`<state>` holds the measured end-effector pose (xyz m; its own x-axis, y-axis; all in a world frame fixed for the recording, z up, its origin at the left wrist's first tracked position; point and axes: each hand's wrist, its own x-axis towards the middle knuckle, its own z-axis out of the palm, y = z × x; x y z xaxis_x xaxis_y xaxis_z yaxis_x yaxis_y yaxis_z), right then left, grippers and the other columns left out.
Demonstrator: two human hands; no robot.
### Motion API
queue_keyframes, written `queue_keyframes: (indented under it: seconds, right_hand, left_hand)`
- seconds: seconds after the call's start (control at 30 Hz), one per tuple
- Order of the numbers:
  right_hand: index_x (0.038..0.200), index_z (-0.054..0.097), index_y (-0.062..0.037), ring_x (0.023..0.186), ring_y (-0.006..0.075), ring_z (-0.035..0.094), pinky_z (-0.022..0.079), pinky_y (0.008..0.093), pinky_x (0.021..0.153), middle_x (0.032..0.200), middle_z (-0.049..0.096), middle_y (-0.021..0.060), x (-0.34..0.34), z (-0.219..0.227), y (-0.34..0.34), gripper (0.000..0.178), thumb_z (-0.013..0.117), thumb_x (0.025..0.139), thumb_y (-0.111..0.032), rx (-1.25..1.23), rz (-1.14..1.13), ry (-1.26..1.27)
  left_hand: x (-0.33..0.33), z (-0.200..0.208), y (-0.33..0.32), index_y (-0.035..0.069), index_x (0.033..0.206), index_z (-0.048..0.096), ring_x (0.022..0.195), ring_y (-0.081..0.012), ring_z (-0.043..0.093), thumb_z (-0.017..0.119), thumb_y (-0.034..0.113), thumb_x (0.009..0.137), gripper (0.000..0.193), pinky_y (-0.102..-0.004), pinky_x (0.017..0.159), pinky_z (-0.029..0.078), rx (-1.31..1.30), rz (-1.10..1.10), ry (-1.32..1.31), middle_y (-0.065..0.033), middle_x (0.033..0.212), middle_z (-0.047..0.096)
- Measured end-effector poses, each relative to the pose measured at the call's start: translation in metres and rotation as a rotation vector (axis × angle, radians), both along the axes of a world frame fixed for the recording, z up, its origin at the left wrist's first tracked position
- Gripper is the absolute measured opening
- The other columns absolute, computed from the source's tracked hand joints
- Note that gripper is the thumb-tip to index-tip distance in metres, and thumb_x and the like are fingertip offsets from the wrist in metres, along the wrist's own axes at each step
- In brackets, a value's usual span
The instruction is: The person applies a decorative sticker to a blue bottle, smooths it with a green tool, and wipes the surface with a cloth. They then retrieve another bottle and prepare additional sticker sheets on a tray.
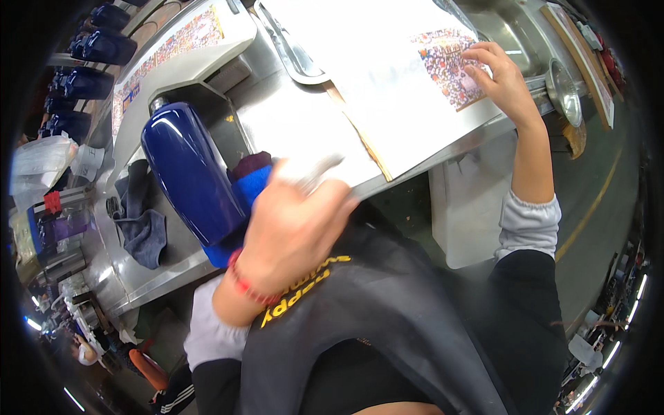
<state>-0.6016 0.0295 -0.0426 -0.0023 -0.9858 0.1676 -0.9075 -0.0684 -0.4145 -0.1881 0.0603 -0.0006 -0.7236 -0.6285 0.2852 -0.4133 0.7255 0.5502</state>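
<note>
My right hand (pixel 503 81) is over a patterned multicoloured print (pixel 446 66) on a large white sheet (pixel 387 104); its thumb and fingers are apart, touching or just above the print. Blurred by motion, my left hand (pixel 294 225) is closed in front of my dark apron. A greyish strip (pixel 321 171) shows at its fingers, too smeared to name. Beside that hand lies a glossy dark-blue elongated rounded piece (pixel 190 169) with a short metal neck. It rests on a blue cloth (pixel 254 183), and a dark maroon cloth (pixel 250 164) sits by it.
A metal tray (pixel 294 52) and a wood-edged board lie under or beside the sheet. Another printed sheet (pixel 187 41) is at the far left. A steel sink (pixel 515 31) and metal bowl (pixel 564 93) stand at right. Several blue pieces (pixel 104 45) line a rack; a grey rag (pixel 142 235) lies left.
</note>
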Motion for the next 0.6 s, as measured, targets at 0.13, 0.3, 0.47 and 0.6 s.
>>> queue_keyframes:
  seconds: [0.13,0.3,0.47,0.6]
  right_hand:
    - [0.112,0.07,-0.0016,0.114,0.0293,0.063,0.049,0.0362,0.097,0.124,0.062,0.0126,0.027,0.013,0.04,0.022,0.069,0.093,-0.013,-0.01,0.081,-0.049]
    - [0.11,0.069,-0.0007,0.114,0.03,0.063,0.05,0.0366,0.096,0.125,0.062,0.0132,0.022,-0.003,0.078,0.021,0.07,0.091,-0.008,-0.026,0.008,-0.12]
    - [0.115,0.068,0.0004,0.112,0.0311,0.062,0.048,0.0367,0.097,0.122,0.062,0.0146,-0.008,-0.026,0.076,0.023,0.067,0.093,-0.008,-0.186,-0.129,0.016]
    - [0.114,0.069,-0.0007,0.11,0.0363,0.06,0.048,0.0413,0.096,0.117,0.063,0.019,-0.036,-0.028,0.032,0.023,0.061,0.097,-0.013,-0.195,-0.184,-0.007]
  left_hand:
    - [-0.062,-0.029,-0.012,0.003,0.094,0.06,0.089,-0.0399,0.058,0.075,0.016,0.083,0.023,-0.0465,0.08,0.05,0.086,-0.07,-0.139,-0.0234,0.096,0.06]
    - [-0.088,-0.042,-0.017,0.002,0.094,0.058,0.092,-0.0425,0.057,0.074,0.018,0.083,0.025,-0.0479,0.079,0.05,0.085,-0.053,-0.181,-0.0244,0.092,0.058]
    - [-0.092,-0.038,-0.021,0.001,0.091,0.055,0.085,-0.0427,0.058,0.067,0.012,0.085,0.017,-0.0488,0.074,0.051,0.027,-0.113,-0.22,-0.0244,0.087,0.058]
    - [-0.1,-0.034,-0.02,0.0,0.089,0.054,0.082,-0.0417,0.059,0.063,0.006,0.085,0.012,-0.0487,0.072,0.052,0.077,-0.152,-0.276,-0.0226,0.086,0.057]
